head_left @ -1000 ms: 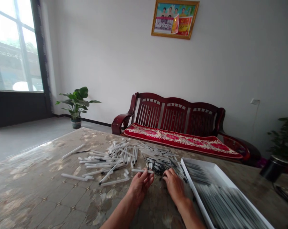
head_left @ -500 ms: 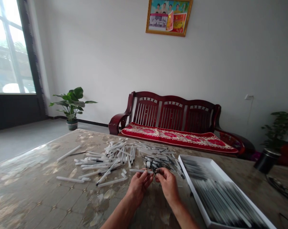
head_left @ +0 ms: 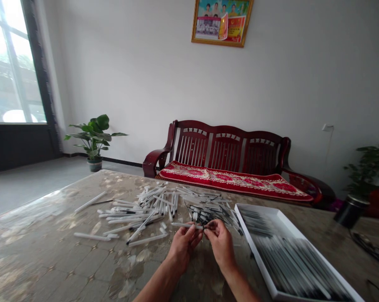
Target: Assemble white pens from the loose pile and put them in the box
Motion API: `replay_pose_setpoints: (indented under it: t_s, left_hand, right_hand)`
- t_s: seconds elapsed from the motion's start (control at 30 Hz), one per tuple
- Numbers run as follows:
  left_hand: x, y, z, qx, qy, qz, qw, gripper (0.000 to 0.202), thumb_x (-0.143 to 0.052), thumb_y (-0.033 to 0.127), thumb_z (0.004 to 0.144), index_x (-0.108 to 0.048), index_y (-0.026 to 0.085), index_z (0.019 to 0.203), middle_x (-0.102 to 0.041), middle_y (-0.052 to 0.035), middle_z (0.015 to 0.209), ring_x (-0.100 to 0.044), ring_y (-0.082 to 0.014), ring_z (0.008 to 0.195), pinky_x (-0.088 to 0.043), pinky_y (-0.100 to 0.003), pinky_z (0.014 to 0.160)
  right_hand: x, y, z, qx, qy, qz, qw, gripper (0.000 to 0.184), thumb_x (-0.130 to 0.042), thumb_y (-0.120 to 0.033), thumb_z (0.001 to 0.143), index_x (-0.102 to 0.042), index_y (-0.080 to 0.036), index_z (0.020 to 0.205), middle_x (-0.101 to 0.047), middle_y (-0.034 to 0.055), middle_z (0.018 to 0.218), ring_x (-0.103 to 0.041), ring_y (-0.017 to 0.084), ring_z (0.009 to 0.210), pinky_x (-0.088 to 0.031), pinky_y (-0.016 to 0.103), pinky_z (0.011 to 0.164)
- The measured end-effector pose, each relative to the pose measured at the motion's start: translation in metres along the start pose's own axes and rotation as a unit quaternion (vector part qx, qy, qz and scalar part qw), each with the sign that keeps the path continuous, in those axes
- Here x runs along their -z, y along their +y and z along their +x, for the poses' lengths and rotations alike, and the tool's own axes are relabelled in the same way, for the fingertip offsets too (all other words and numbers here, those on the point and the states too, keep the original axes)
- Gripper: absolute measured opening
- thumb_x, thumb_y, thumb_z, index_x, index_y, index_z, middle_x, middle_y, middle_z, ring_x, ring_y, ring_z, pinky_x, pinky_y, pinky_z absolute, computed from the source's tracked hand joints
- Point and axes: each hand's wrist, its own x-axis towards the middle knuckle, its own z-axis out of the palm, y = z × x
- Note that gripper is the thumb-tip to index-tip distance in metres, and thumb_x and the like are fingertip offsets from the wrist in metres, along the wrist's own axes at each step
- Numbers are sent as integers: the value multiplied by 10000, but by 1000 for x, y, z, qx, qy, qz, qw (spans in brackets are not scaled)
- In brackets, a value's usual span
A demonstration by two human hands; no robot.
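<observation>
Left hand half-closed on a slim white plastic pen barrel, right hand pinching a thin black refill, both near a loose pile of white pen barrels on the mottled stone counter.

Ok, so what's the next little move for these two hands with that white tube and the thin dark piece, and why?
I'd guess: slide the thin dark refill pinched in the right hand into the end of the white pen barrel in the left hand. Their ends meet roughly in line, and the white tray holds lined-up pens, though the join itself is too small to see clearly.
</observation>
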Motion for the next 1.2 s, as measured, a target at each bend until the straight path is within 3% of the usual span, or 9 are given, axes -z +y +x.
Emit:
replay_pose_setpoints:
  t_s: [0.3,0.53,0.77,0.93,1.07,1.2]
  left_hand:
    - [2,-1,1,-20,-5,7,1000,122,-660,15,793,-612,127,804,-737,-74,733,-721,-152,656,-602,-245,628]
    - [2,-3,1,-35,-3,23,999,163,-756,64,724,-630,133,801,-737,-60,728,-716,-149,649,-594,-239,618]
    - [4,-4,2,-69,-19,63,995,361,-886,246,566,-631,149,803,-735,-39,712,-706,-149,639,-571,-228,589]
    - [3,-3,1,-98,-52,109,988,468,-900,387,477,-630,147,775,-720,-26,673,-680,-145,604,-537,-226,546]
    - [2,-5,-2,-99,-67,127,985,481,-892,417,466,-634,147,769,-708,-15,656,-660,-137,586,-520,-230,542]
    - [3,-5,-3,-78,-19,129,988,474,-877,427,483,-634,168,797,-720,-17,713,-684,-155,656,-502,-225,550]
  right_hand:
    - [2,3,-1,48,6,-93,994,100,-625,-271,754,-591,-204,821,-704,40,778,-686,204,729,-523,287,687]
    - [-2,7,-1,34,33,-50,998,145,-642,-311,734,-569,-211,809,-689,27,735,-669,199,683,-525,282,636]
    - [-1,6,-3,62,16,-104,992,156,-582,-287,776,-589,-213,913,-694,40,828,-667,206,787,-521,290,718]
    - [2,2,-6,80,-14,-142,987,225,-536,-275,812,-616,-215,1014,-679,14,802,-643,181,750,-497,264,705]
    - [2,-1,-6,55,-41,-114,991,261,-481,-363,876,-622,-221,1044,-695,34,857,-640,178,719,-489,251,623]
    - [3,-7,-7,18,-49,-86,995,344,-432,-459,904,-577,-214,1097,-690,36,854,-629,176,679,-471,244,558]
